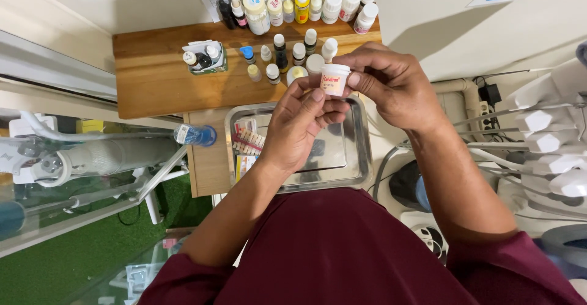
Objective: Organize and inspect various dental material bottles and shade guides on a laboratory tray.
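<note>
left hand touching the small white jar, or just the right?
Touching. The head view shows the left hand with its fingertips against the lower side of the small white jar, while the right hand pinches it from the other side.

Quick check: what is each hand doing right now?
Left hand: closed on the small white jar, fingers at its lower side.
Right hand: closed on the same jar, fingertips gripping its top and right side.

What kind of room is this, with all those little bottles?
Probably a dentist's treatment room. Small medicine bottles stand on a wooden shelf, a steel tray sits below, and white instrument handpieces hang at the right. Both hands hold a small white jar.
</note>
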